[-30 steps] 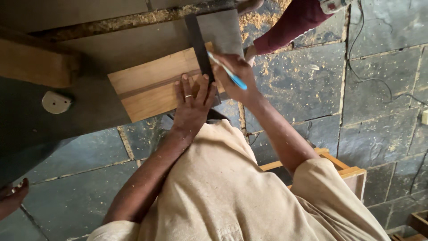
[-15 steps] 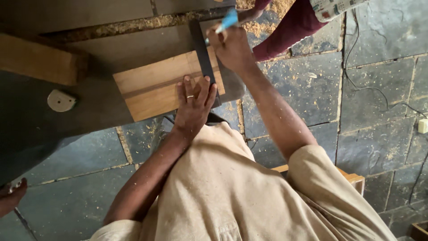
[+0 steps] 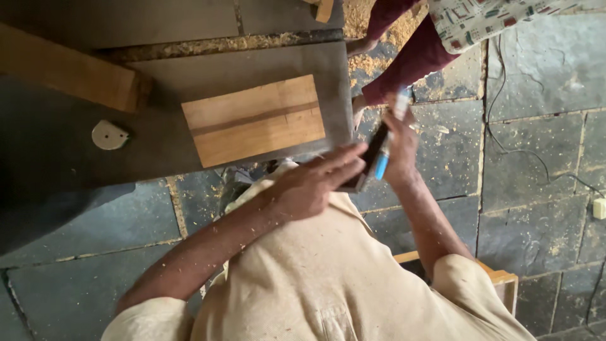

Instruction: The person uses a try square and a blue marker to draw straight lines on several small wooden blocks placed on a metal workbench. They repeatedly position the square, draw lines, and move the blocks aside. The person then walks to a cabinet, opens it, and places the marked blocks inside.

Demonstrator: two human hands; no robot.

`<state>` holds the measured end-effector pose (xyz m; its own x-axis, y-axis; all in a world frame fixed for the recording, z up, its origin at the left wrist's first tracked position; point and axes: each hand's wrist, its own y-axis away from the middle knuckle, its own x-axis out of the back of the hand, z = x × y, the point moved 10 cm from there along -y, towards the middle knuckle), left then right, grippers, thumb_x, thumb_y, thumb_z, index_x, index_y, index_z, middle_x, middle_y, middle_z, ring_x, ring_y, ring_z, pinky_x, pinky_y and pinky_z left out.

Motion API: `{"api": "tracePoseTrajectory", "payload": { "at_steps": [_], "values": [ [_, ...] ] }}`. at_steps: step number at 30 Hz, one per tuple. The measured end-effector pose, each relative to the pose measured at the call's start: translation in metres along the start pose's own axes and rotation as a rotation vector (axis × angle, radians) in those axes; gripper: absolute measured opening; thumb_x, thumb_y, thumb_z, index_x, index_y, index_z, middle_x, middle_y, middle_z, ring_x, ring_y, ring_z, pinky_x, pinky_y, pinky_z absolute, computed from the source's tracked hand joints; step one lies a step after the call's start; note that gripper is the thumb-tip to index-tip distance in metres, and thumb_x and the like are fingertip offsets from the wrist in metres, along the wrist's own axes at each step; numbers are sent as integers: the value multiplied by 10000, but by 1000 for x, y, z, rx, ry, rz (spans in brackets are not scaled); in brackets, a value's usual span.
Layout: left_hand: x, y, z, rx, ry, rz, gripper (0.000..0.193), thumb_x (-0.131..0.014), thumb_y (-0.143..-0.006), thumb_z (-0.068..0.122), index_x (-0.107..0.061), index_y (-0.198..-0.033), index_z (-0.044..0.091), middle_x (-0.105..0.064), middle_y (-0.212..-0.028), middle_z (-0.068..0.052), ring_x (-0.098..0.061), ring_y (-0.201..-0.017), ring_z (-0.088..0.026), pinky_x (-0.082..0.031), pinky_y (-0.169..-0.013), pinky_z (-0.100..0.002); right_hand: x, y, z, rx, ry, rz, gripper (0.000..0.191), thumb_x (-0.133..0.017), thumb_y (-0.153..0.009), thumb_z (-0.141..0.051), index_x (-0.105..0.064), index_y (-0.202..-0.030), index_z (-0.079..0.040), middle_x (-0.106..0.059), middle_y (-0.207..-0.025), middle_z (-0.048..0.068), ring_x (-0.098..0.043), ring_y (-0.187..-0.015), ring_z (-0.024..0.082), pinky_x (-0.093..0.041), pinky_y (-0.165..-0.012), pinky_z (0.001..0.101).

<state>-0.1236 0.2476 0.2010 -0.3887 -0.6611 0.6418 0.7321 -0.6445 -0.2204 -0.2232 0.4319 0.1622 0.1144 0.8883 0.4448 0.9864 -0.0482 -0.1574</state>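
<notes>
While right hand (image 3: 399, 148) grips blue pen (image 3: 382, 165), left hand (image 3: 314, 183) touching dark square (image 3: 372, 151)

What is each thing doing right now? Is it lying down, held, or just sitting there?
Rectangular light wooden board: lying flat on the dark table, untouched.
Blue-and-white pen: held in right hand.
Dark flat metal square: held off the table; left hand touching it.
Small pale disc: lying flat.

I count one striped wooden board (image 3: 254, 120), one wooden beam (image 3: 66, 69), one blue pen (image 3: 382, 163), one dark try square (image 3: 371, 155), one pale disc (image 3: 109, 135).
</notes>
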Motion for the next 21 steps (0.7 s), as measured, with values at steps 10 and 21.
{"api": "tracePoseTrajectory", "payload": {
  "at_steps": [10,21],
  "values": [
    [12,17,-103,300,-426,22,1145,-614,-825,834,-178,-1617,131,-11,-1662,-208,-86,-1519,-482,-98,-1189,-673,-5,52,59,321,592,-204,268,-739,-873,-134,-644,-1123,-109,-731,-823,107,-720,-664,246,-551,-576,368],
    [5,47,-156,429,-563,-48,1184,-570,-676,803,-354,-1582,73,-254,-1664,-155,-168,-1494,-401,-88,-1186,-631,-17,40,143,-18,882,-307,276,-757,-1000,-359,-664,-1180,-172,-701,-812,191,-681,-734,441,-521,-642,544]
  ]
}}
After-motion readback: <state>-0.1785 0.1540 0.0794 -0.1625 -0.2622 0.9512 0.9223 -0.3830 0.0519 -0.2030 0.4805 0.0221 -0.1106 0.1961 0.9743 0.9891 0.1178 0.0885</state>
